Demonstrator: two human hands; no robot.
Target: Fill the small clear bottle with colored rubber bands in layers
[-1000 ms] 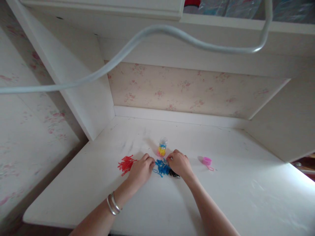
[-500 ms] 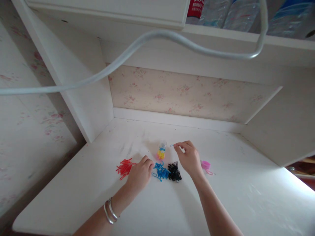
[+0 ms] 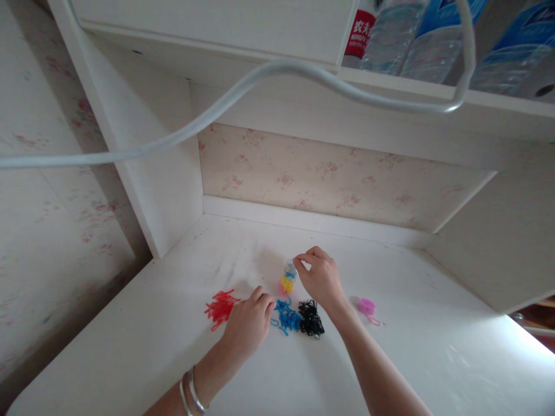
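Note:
A small clear bottle (image 3: 287, 279) stands on the white table, with pink, yellow and blue bands layered inside. My right hand (image 3: 318, 274) pinches at its mouth; the blue rubber band seen there earlier is now barely visible at the fingertips. Just left of a pile of blue rubber bands (image 3: 288, 318), my left hand (image 3: 251, 315) is closed with thumb and fingers together, and what they hold, if anything, is hidden. A heap of black rubber bands (image 3: 311, 319) touches the blue pile. Red rubber bands (image 3: 220, 308) lie left of my left hand.
A pink coil-like item (image 3: 367, 307) with a loop lies right of my right forearm. Across the upper view runs a white cable (image 3: 277, 68). Plastic bottles (image 3: 433, 52) stand on the shelf at upper right. Cabinet side panels (image 3: 143, 173) border the table.
My right hand has moved left with the blue rubber band, from beside the bottle to its mouth. My left hand stays nearly in place. The camera view has tilted slightly up.

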